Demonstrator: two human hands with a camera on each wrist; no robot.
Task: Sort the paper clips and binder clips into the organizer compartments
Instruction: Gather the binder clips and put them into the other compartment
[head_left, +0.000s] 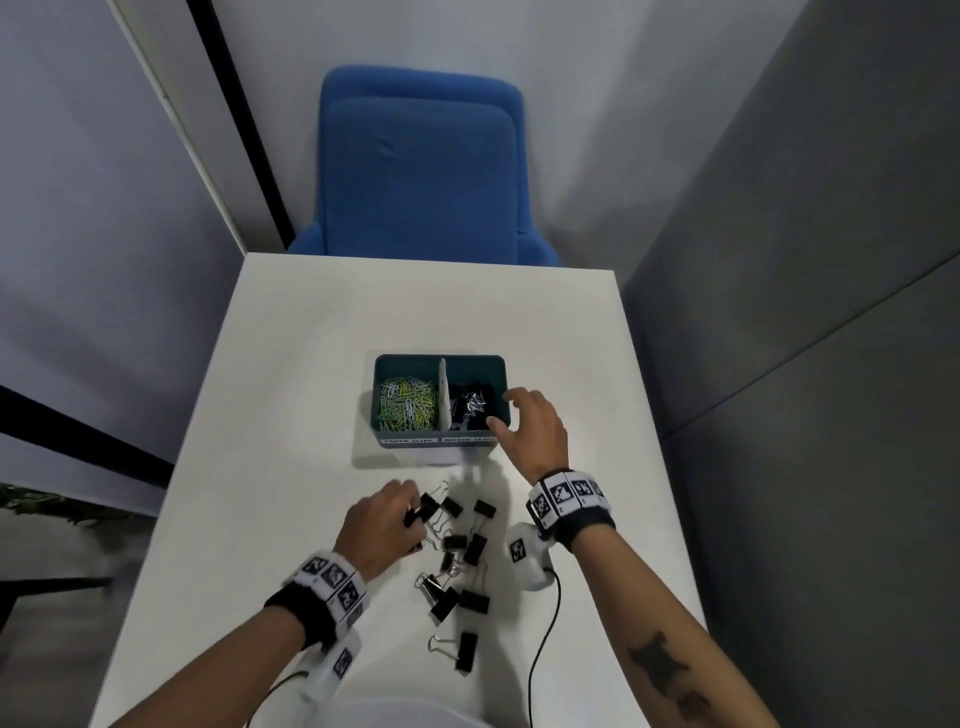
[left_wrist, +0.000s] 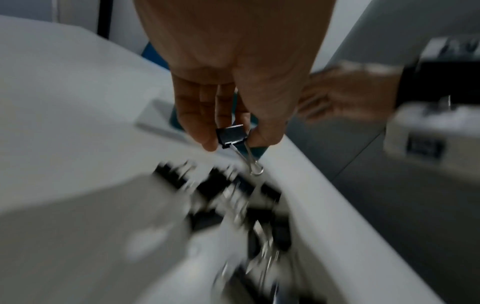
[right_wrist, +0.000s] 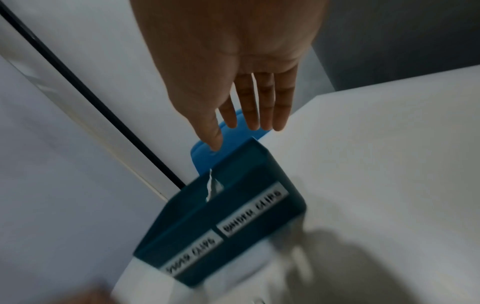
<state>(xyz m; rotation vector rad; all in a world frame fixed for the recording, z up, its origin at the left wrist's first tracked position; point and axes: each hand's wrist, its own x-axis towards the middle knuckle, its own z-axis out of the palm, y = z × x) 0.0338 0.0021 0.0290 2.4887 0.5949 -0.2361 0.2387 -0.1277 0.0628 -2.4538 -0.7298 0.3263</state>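
Note:
A teal two-part organizer (head_left: 383, 364) (right_wrist: 249, 185) stands mid-table. Its left compartment holds coloured paper clips (head_left: 407, 404); its right one holds black binder clips (head_left: 470, 402). Several black binder clips (head_left: 457, 561) lie scattered on the table in front of it. My left hand (head_left: 384, 519) (left_wrist: 233, 139) pinches one black binder clip (left_wrist: 232, 134) (head_left: 422, 512) between thumb and fingers, its wire handles hanging down, just above the pile. My right hand (head_left: 530, 426) (right_wrist: 249, 125) hovers over the organizer's right near corner, fingers straight and spread, holding nothing.
The white table (head_left: 291, 364) ends at a blue chair (head_left: 421, 166) behind it. Grey partition walls (head_left: 805, 260) close in on the right and left. Black cables (head_left: 545, 649) run from both wrist cameras toward the table's near edge.

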